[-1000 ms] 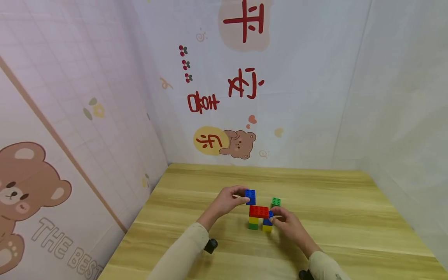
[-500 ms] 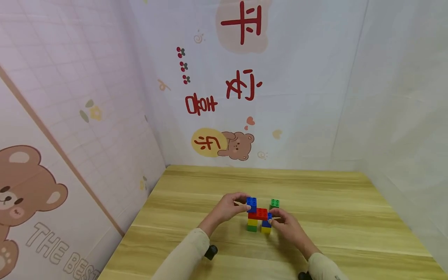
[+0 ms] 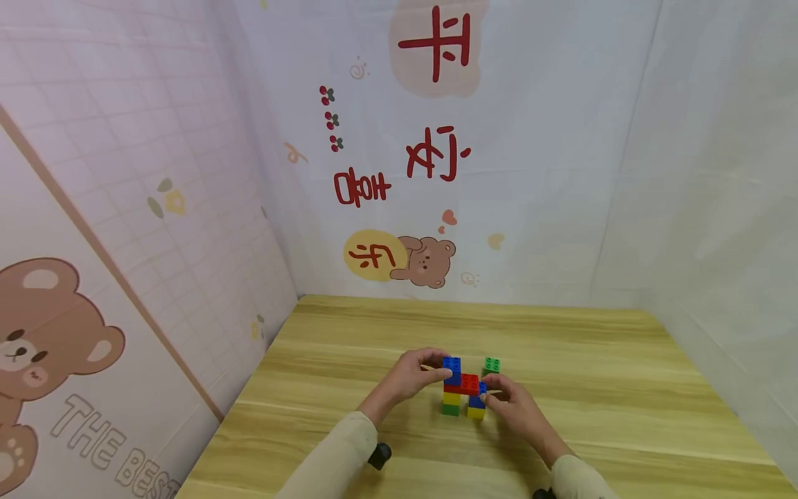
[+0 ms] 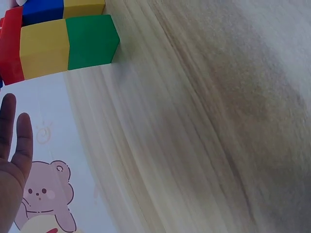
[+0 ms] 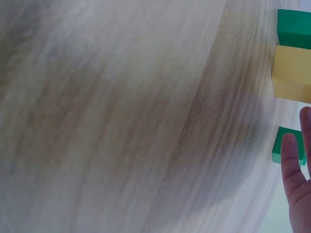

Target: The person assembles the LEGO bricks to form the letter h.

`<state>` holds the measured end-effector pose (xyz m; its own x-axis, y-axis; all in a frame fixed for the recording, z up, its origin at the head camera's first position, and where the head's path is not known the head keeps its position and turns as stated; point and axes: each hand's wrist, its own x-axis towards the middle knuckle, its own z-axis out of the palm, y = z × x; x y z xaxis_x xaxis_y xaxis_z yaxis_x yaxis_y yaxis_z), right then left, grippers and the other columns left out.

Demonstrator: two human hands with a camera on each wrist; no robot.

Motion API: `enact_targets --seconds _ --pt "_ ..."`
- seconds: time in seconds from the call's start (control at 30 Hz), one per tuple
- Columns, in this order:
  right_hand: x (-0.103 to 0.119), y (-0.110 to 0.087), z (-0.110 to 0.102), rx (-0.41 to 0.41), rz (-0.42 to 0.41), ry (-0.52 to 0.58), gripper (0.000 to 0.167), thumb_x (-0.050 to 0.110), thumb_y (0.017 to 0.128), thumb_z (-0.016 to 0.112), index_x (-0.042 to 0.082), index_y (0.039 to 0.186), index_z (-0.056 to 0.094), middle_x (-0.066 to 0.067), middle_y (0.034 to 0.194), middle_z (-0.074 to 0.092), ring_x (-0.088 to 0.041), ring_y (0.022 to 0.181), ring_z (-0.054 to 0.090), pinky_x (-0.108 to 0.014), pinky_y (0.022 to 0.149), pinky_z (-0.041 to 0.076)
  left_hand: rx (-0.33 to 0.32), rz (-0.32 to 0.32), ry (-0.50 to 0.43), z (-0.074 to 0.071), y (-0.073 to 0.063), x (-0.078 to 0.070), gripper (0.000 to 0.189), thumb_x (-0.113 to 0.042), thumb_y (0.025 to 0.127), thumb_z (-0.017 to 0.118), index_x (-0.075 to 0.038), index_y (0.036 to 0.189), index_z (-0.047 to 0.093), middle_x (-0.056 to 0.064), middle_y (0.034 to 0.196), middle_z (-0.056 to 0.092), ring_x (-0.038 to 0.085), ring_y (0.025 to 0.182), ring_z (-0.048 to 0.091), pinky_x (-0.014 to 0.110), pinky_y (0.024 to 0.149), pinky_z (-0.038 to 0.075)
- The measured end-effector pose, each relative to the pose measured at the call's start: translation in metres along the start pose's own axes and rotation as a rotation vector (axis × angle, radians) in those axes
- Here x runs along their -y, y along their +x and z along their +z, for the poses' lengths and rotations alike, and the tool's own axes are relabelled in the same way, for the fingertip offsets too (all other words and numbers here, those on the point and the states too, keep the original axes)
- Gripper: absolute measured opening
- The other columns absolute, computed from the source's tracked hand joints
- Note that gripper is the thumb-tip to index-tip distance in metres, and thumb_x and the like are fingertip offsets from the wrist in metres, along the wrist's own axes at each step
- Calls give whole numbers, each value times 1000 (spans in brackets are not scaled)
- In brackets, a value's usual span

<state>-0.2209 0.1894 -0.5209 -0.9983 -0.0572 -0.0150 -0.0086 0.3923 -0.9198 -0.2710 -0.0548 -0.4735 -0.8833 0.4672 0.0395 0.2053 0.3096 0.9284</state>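
Note:
My left hand pinches a blue block right at the left end of the red block. Beneath that end stand a yellow block and a green block, closer in the left wrist view as yellow and green. Under the red block's right end, a dark blue block sits on another yellow block. Thumb and fingers of my right hand grip the blue piece beside the red block's right end, partly hiding it.
Behind the stack, a loose green block lies on the wooden table; the right wrist view has this green block beside my fingers. A printed cloth wall rises behind the table. Black wrist mounts hang under the sleeves.
My left hand has come down and slightly right, lowering the blue block from above the stack to the left end of the red block. My right hand keeps its hold on the stack.

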Motion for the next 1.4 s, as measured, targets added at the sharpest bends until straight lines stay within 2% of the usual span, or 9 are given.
enact_targets --seconds 0.27,0.47,0.73,0.97,1.13,1.27,1.4 --pt "1 -1 -1 6 -3 2 25 14 94 68 8 118 64 -9 118 66 -26 103 64 -45 89 53 14 24 86 -1 0 -5 27 -32 93 71 -19 117 70 -9 100 67 11 94 59 33 87 48" --pt "1 -2 -4 3 3 -6 25 16 94 68 8 118 64 -10 119 66 -26 103 64 -45 88 54 44 46 91 3 0 -8 32 -35 95 69 -19 122 69 -10 102 67 12 96 58 32 86 47" --pt "-4 -2 -5 -7 23 4 26 14 94 68 6 119 64 -11 119 66 -26 103 65 -44 89 54 21 44 44 13 0 5 33 -37 96 66 -25 126 66 -14 108 67 8 100 58 33 91 46" --pt "-4 -1 -4 -29 8 0 27 15 95 66 7 121 63 -12 121 66 -27 104 65 -45 91 52 -46 45 -1 17 -1 10 32 -39 94 68 -28 125 68 -13 109 67 9 101 59 34 91 47" --pt "-2 -1 -1 -30 0 22 26 11 95 67 6 120 63 -12 119 66 -28 103 66 -44 91 53 -91 23 -24 18 -4 14 36 -39 92 70 -24 125 70 -11 109 68 11 102 60 36 92 46" --pt "-1 -2 1 -27 0 24 26 10 94 67 5 119 64 -12 119 66 -27 103 65 -44 91 53 -92 -7 -40 21 -8 25 39 -36 91 73 -19 126 69 -9 113 69 13 102 61 35 91 49" --pt "2 -2 2 -20 15 0 26 13 94 68 7 119 64 -10 119 66 -25 102 65 -44 90 53 -85 -25 -48 21 -9 31 39 -35 91 73 -19 126 69 -8 113 68 15 102 61 37 90 51"
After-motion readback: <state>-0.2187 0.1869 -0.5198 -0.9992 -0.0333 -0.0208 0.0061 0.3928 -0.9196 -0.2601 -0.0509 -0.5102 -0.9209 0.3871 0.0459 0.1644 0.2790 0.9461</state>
